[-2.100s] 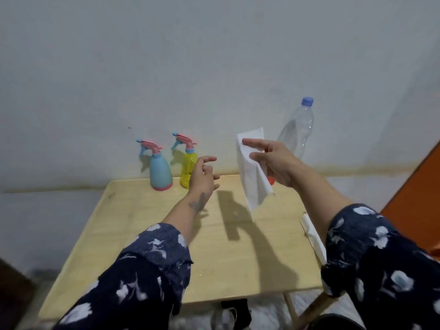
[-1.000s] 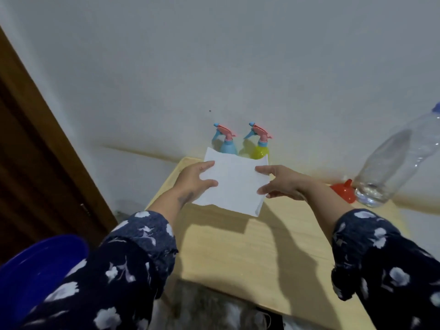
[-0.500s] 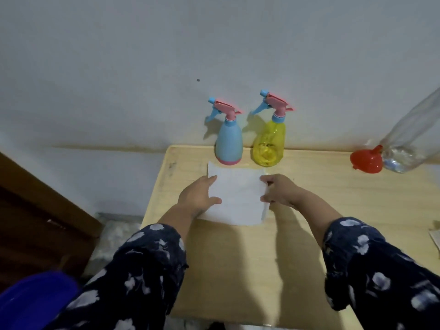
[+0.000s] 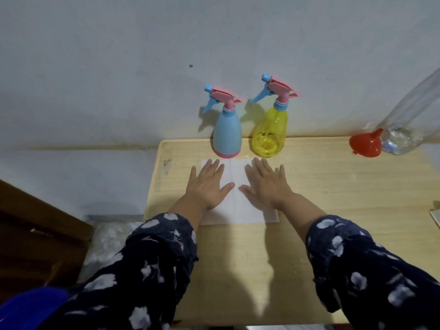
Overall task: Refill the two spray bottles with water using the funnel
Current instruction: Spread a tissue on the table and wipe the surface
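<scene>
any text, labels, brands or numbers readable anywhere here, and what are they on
None can be read.
Blue spray bottle: plain, no label showing.
Yellow spray bottle: plain, no label showing.
Red funnel: no marking.
Clear water bottle: no label in view; its top is cut off by the frame.
White paper under the left hand and right hand: blank.

Two spray bottles stand side by side at the back of the table point(image 4: 333, 186), against the wall: one spray bottle point(image 4: 227, 134) to the left of the other spray bottle point(image 4: 270, 132). Just before them a paper sheet point(image 4: 238, 210) lies flat, the left hand point(image 4: 206, 186) and right hand point(image 4: 267, 186) resting on it. Far right at the back, a funnel point(image 4: 365, 145) lies touching a water bottle point(image 4: 409, 120).
</scene>
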`<move>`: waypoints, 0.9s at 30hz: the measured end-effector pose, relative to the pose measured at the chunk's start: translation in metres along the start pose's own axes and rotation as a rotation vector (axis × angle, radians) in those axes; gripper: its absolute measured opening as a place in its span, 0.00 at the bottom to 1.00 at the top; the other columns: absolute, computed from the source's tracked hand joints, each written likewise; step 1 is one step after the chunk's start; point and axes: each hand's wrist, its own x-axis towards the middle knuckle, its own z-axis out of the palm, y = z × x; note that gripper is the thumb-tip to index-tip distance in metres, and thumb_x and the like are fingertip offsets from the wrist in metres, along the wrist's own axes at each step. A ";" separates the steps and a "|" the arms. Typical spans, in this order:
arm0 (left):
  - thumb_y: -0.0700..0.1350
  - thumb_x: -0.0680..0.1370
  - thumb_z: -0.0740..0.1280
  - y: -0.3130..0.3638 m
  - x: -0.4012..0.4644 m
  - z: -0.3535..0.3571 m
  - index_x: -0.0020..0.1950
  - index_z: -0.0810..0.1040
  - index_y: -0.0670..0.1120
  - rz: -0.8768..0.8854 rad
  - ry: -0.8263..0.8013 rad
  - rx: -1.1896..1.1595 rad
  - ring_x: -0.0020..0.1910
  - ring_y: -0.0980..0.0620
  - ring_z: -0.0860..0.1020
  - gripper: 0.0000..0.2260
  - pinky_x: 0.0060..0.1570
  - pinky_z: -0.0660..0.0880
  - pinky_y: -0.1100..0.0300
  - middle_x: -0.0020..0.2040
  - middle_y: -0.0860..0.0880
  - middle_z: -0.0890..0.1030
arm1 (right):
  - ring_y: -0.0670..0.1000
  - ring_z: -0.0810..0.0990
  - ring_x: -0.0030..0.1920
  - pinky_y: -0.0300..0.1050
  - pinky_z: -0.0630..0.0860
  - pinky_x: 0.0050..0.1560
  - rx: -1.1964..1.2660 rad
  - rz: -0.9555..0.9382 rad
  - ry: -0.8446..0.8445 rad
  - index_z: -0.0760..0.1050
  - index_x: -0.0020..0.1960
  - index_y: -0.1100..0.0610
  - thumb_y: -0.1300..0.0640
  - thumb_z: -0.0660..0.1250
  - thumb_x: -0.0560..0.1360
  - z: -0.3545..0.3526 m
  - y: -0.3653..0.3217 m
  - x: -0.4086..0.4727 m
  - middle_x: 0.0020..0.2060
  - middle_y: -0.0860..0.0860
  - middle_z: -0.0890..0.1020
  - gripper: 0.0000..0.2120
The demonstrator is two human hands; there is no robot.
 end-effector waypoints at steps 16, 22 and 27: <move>0.65 0.80 0.44 0.001 -0.022 0.026 0.80 0.40 0.48 -0.014 0.014 0.067 0.78 0.54 0.39 0.34 0.73 0.38 0.40 0.80 0.54 0.38 | 0.51 0.41 0.78 0.64 0.38 0.73 -0.101 -0.057 0.085 0.41 0.78 0.57 0.43 0.37 0.81 0.032 0.001 -0.021 0.78 0.51 0.43 0.30; 0.64 0.81 0.48 -0.008 -0.042 0.036 0.80 0.42 0.50 0.042 0.063 0.040 0.78 0.56 0.40 0.33 0.74 0.38 0.42 0.80 0.55 0.41 | 0.51 0.43 0.78 0.65 0.40 0.72 -0.107 -0.058 0.093 0.43 0.78 0.56 0.39 0.28 0.73 0.037 -0.001 -0.037 0.78 0.51 0.46 0.38; 0.67 0.79 0.49 -0.013 -0.034 0.029 0.80 0.45 0.50 0.065 0.139 0.027 0.78 0.54 0.41 0.35 0.75 0.37 0.47 0.80 0.53 0.43 | 0.50 0.39 0.77 0.64 0.34 0.72 -0.033 -0.072 0.117 0.42 0.78 0.52 0.38 0.44 0.79 0.027 -0.001 -0.032 0.78 0.49 0.42 0.33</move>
